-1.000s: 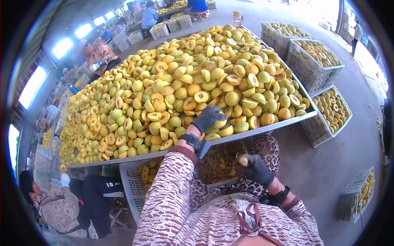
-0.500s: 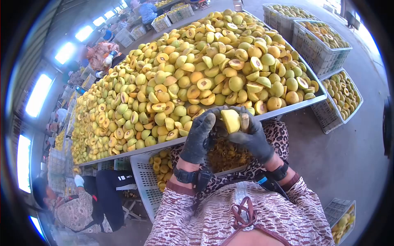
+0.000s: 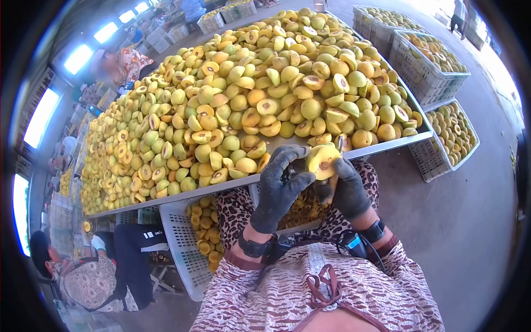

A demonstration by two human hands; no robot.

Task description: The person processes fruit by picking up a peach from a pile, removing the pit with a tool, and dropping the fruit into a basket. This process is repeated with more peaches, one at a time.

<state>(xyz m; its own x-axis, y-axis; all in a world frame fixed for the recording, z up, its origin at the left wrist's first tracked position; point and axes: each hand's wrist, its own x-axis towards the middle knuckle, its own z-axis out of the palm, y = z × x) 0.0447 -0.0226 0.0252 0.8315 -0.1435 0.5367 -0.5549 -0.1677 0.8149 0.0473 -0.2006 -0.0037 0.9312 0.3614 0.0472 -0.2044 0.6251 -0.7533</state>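
Observation:
My left hand (image 3: 279,185), in a dark work glove, grips a yellow peach half (image 3: 322,159) between thumb and fingers. Its cut face is turned towards me, with a brownish hollow in the middle. Close against its right side is my right hand (image 3: 349,191), gloved too, with the thumb at the fruit's edge. That hand is closed around a small tool with a wooden handle (image 3: 332,185); a thin metal end seems to stick up behind the fruit, and the rest is hidden. Both hands are over my lap, just before the metal-edged table (image 3: 381,148) heaped with peach halves (image 3: 251,117).
Below my hands a container holds brownish scraps (image 3: 301,210). A white crate (image 3: 180,235) with peach halves stands left of my legs. More filled crates (image 3: 428,74) line the right side. Co-workers sit at the left, one person (image 3: 94,282) nearby.
The peach half has turned, so its cut face now shows towards me. My left hand's fingers have opened out more around it. The view has shifted slightly.

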